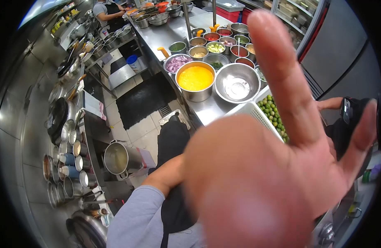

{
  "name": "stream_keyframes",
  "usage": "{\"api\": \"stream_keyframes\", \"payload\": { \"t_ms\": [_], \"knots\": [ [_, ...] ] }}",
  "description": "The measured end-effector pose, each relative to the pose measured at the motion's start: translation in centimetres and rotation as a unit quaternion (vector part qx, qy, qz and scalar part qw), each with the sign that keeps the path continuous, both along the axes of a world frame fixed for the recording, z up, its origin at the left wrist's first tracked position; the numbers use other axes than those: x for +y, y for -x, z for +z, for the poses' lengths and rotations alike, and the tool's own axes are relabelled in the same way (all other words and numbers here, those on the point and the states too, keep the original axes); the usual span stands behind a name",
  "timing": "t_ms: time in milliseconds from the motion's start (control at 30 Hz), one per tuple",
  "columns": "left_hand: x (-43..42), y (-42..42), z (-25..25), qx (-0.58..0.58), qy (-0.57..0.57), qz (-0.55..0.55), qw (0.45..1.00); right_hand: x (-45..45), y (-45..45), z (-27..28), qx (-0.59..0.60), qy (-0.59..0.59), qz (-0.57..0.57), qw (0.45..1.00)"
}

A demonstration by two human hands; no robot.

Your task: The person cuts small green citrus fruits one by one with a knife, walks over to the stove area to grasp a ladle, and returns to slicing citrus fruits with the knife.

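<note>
Looking down into a narrow kitchen; seeing pale floor tiles [141,131] btwn 2 work lines, w/ a blk mat [143,101] lying on them & a sm. grate [164,110] by its lower R edge; noting a grey metal wall [15,142] curving up far L, w/ glare on it; catching a white light strip [33,7] upper L; following a long steel worktop [157,38] thru ctr; spotting a low steel shelf [122,79] to its L; picking out smooth grey doors [341,45] upper R, beside a white-framed shelving unit [297,14].
</note>
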State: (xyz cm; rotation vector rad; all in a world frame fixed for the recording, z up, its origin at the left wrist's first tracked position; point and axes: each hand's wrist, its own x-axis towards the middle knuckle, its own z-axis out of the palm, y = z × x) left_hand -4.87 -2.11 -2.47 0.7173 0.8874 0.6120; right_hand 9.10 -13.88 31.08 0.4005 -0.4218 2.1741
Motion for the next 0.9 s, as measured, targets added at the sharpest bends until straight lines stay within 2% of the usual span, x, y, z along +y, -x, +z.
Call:
{"api": "stream_keyframes", "payload": {
  "t_ms": [33,67,100,133,200,233,267,300,333,367,400,500,567,600,667,700,733,800,867,900],
  "knots": [
    [-0.1,0.1,-0.2,0.000,0.000,0.001,1.000,-0.7,-3.4,-1.5,0.005,-0.001,0.001,1.000],
    [0.1,0.4,0.0,0.000,-0.004,0.007,1.000,3.8,5.4,1.6,0.010,-0.007,0.005,1.000],
    [0.5,0.6,-0.1,0.000,-0.010,0.014,1.000,3.8,5.5,1.7,0.015,-0.014,0.011,1.000],
    [1.2,0.7,0.3,0.000,-0.015,0.021,1.000,3.0,5.7,2.6,-0.079,0.035,-0.118,0.989],
    [1.3,0.5,-0.3,0.008,-0.023,0.023,0.999,4.4,4.7,-1.4,-0.177,-0.035,-0.226,0.957],
    [1.3,0.6,-0.2,-0.009,-0.030,0.023,0.999,5.7,3.6,-5.3,-0.228,-0.111,-0.302,0.919],
    [1.1,0.7,-0.1,-0.026,-0.037,0.023,0.999,5.9,1.9,-8.3,-0.412,-0.100,-0.360,0.831],
    [0.9,0.7,0.0,-0.020,-0.032,0.022,0.999,6.2,0.5,-11.8,-0.497,-0.186,-0.412,0.741],
    [1.0,0.8,0.1,-0.014,-0.027,0.021,0.999,5.5,0.0,-14.3,-0.638,-0.215,-0.451,0.585],
    [0.9,0.6,1.1,0.016,-0.016,0.039,0.999,4.9,-1.2,-16.9,-0.702,-0.312,-0.460,0.446],
    [0.8,0.6,1.2,0.000,-0.015,0.045,0.999,4.4,-2.3,-19.3,-0.740,-0.399,-0.456,0.291],
    [0.5,-0.4,1.2,0.001,-0.050,0.059,0.997,2.0,-3.0,-23.4,-0.795,-0.363,-0.380,0.303],
    [-0.2,-0.7,2.7,-0.001,-0.080,0.052,0.995,1.1,-2.8,-25.0,-0.819,-0.283,-0.338,0.368],
    [-0.6,-1.0,3.0,-0.001,-0.101,0.045,0.994,1.1,-2.9,-25.6,-0.818,-0.294,-0.326,0.371],
    [-1.5,-1.2,4.0,-0.021,-0.141,0.075,0.987,1.1,-3.4,-26.6,-0.816,-0.253,-0.347,0.386],
    [-1.8,-1.2,4.4,-0.020,-0.135,0.078,0.988,1.2,-3.4,-26.1,-0.824,-0.208,-0.319,0.419],
    [-2.0,-1.2,4.8,-0.019,-0.130,0.081,0.988,1.3,-3.6,-26.5,-0.824,-0.217,-0.312,0.420],
    [-2.9,-0.9,6.3,-0.014,-0.151,0.079,0.985,1.5,-3.8,-27.5,-0.775,-0.197,-0.382,0.463],
    [-4.3,0.2,8.1,0.055,-0.210,0.049,0.975,1.5,-2.5,-26.1,-0.768,-0.203,-0.383,0.472],
    [-4.8,0.2,7.7,0.045,-0.218,0.073,0.972,1.5,-1.4,-25.0,-0.769,-0.214,-0.378,0.469]
  ]
}}
